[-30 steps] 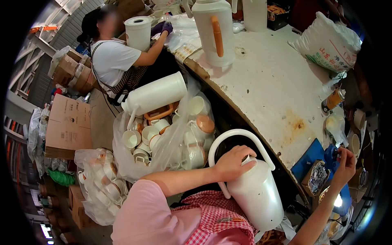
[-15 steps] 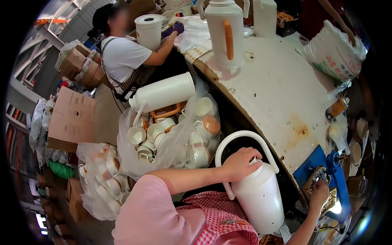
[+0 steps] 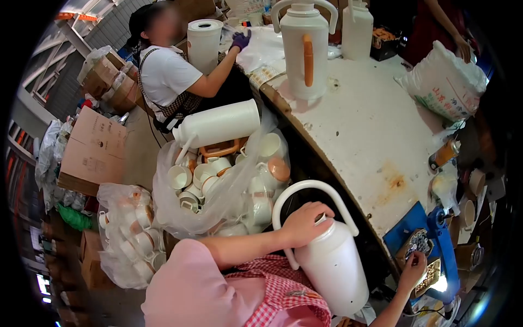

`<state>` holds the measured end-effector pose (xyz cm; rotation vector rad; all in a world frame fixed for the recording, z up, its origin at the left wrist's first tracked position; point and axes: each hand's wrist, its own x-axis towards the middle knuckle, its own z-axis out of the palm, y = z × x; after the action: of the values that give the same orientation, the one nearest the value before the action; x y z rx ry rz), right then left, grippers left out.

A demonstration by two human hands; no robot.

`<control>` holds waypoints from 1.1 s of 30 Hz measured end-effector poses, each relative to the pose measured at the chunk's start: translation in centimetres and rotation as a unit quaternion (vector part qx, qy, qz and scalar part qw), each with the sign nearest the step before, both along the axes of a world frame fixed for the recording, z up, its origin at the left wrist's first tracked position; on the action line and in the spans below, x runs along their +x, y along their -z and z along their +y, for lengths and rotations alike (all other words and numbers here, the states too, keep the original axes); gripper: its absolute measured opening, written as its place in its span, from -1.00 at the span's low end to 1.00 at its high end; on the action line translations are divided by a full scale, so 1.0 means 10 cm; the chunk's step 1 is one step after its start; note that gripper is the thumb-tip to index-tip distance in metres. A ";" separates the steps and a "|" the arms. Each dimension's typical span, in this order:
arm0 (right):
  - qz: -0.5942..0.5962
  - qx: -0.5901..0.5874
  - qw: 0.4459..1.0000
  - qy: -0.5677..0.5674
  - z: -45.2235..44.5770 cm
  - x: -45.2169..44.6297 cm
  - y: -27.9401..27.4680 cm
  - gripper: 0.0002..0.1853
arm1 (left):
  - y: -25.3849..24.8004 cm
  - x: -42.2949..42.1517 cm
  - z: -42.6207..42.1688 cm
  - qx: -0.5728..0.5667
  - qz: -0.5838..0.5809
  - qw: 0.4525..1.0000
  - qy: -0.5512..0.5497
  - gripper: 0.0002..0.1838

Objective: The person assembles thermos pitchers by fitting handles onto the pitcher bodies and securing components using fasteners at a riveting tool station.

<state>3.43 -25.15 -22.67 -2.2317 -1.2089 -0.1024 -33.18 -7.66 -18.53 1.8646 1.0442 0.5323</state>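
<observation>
My left hand (image 3: 308, 222) is wrapped round the neck of a white jug body (image 3: 335, 267), which leans in my lap against the red checked apron (image 3: 280, 291). A large curved white handle (image 3: 316, 185) arches over the jug's top. My right hand (image 3: 414, 270) is at the blue metal press (image 3: 442, 253), with thumb and fingers pinched together; whatever they hold is too small to make out. Just beyond its fingertips stands an open box of small silvery parts (image 3: 417, 244). Beside the hand is another box with small brass-coloured parts (image 3: 429, 277).
A white jug with an orange grip (image 3: 306, 60) stands on the worktable (image 3: 359, 141). Left of me, plastic bags of white cups (image 3: 218, 191) hold a jug body (image 3: 220, 125) lying on top. A spray can (image 3: 444, 154) lies at the right. A co-worker (image 3: 169, 73) sits opposite.
My right hand has drawn back a little from the silvery parts, fingers pinched. My left hand keeps its grip on the jug. The co-worker's gloved hand has lifted with its fingers spread.
</observation>
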 end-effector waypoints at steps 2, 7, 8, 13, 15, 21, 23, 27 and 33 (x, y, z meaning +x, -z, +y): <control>0.016 0.018 1.000 0.006 -0.03 0.02 0.04 -0.95 | 0.00 0.05 -0.05 0.006 -0.003 1.000 -0.025 -0.73; 0.034 0.042 0.998 0.011 -0.04 0.02 0.09 -0.90 | -0.09 0.17 -0.06 -0.038 -0.051 0.996 -0.062 -0.69; 0.043 0.037 0.998 0.020 -0.04 0.01 0.09 -0.90 | -0.07 0.18 -0.02 -0.052 -0.082 0.994 -0.046 -0.69; 0.060 0.052 0.997 0.021 -0.05 0.03 0.13 -0.89 | -0.14 -0.08 0.26 -0.124 -0.206 0.942 0.236 -0.62; 0.035 0.050 0.998 0.007 -0.05 0.03 0.12 -0.88 | -0.15 -0.05 0.20 -0.065 -0.172 0.958 0.222 -0.63; 0.233 0.180 0.956 0.003 -0.28 0.21 0.21 -0.87 | -0.06 0.16 0.11 0.144 -0.025 0.978 0.149 -0.70; 0.212 0.161 0.963 0.040 -0.16 -0.08 -0.29 -0.89 | 0.11 0.23 0.19 -0.031 -0.137 0.989 0.044 -0.75; 0.106 0.258 0.959 0.037 0.16 -0.23 -0.97 -0.89 | 0.07 0.16 0.35 -0.018 -0.094 0.987 0.131 -0.70; 0.012 0.332 0.942 -0.054 0.68 0.17 -1.22 -0.89 | 0.05 0.20 0.23 -0.084 -0.103 0.987 0.088 -0.70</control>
<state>5.18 -18.33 -10.46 -1.5719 -1.0741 -0.3781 -31.18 -5.33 -19.00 1.6944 0.7564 0.5039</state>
